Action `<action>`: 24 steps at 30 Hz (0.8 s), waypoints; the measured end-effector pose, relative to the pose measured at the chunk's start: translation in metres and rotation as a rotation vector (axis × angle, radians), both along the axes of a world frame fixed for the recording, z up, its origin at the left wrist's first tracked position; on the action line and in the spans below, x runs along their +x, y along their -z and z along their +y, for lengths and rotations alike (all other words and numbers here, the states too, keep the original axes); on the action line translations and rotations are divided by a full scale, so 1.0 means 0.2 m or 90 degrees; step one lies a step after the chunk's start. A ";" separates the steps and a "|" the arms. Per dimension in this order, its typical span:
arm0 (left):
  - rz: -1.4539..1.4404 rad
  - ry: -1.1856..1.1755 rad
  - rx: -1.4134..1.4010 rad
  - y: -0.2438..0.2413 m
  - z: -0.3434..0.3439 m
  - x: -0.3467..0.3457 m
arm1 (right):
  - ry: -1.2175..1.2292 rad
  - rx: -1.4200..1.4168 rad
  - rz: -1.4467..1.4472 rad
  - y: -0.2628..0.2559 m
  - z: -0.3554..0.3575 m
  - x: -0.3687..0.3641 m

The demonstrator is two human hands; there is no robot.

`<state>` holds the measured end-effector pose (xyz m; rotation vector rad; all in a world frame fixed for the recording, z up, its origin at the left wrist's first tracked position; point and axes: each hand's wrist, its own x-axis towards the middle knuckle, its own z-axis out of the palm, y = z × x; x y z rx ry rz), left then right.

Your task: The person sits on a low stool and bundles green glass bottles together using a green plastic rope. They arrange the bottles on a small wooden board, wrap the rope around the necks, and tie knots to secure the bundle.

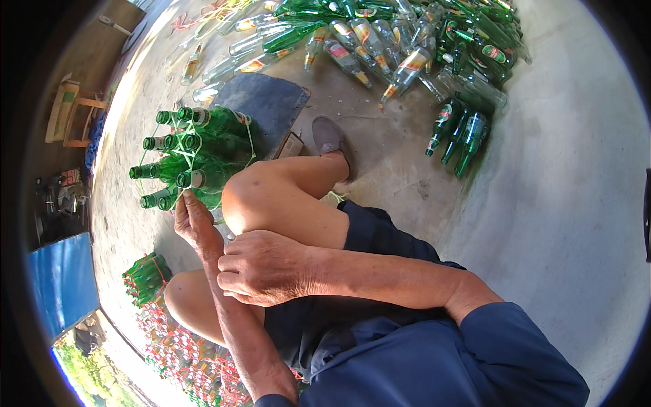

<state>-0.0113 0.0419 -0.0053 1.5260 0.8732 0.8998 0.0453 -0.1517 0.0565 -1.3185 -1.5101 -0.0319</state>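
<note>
A bundle of green glass bottles (218,137) stands at the left, necks toward the left, with pale green plastic cord (190,157) crossing between the necks and looped around the outside. My left hand (198,224) pinches the cord between thumb and fingers beside the lowest necks. Over my left forearm, my right hand (264,269) is closed in a fist. A small grey metal end (231,237) shows by its knuckles; the rest of that object is hidden.
Loose clear and green bottles (366,46) lie in a heap at the top. A dark flat board (264,96) is behind the bundle. Another tied bundle of green bottles (147,280) and many packed bottles (178,351) are at lower left. A wooden chair (84,117) stands far left.
</note>
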 end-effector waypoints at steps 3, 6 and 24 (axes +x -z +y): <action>0.017 0.004 -0.007 0.00 0.03 -0.03 | -0.002 -0.008 -0.014 0.00 0.01 -0.03; 0.016 0.002 0.005 -0.01 0.03 -0.05 | -0.014 -0.030 -0.013 0.00 0.01 -0.04; -0.006 0.007 -0.024 0.00 0.05 -0.02 | 0.566 -0.160 0.524 1.18 -0.32 0.77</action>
